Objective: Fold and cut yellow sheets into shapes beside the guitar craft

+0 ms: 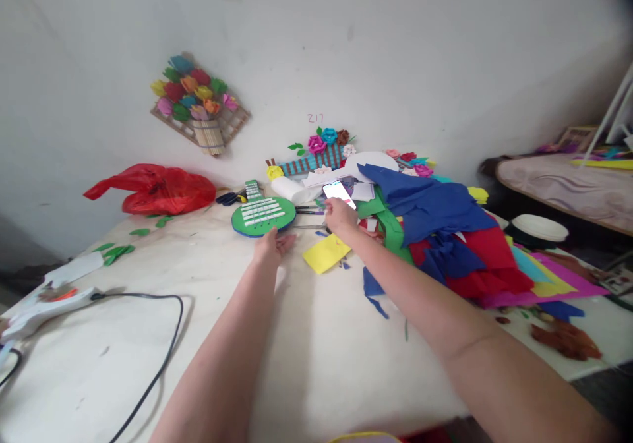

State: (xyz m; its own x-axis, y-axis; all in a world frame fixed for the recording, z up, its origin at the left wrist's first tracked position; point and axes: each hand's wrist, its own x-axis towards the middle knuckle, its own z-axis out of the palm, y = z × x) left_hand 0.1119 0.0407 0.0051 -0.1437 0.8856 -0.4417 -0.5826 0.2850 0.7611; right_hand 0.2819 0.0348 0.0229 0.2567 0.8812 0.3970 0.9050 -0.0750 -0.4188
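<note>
My left hand (273,245) is open beside a green guitar-shaped craft (284,211) with a blue edge and white paper strips. Its thumb is at the craft's lower edge, and the other fingers stretch out over the table. Farther right, my right hand (341,214) has its fingers curled in front of a lit smartphone (338,192). It overlaps the phone's lower left part; what the fingertips hold, if anything, is hidden. A pair of scissors (310,227) and several dark pens (309,209) lie between the hands. Nearer to me is a yellow paper piece (326,254).
Blue crepe paper (430,206) and red paper (477,265) pile up at right. A red plastic bag (168,189) sits at back left, near black-handled scissors (228,198). A black cable (179,318) runs from a white power strip (52,312). Paper flowers (192,93) hang on the wall.
</note>
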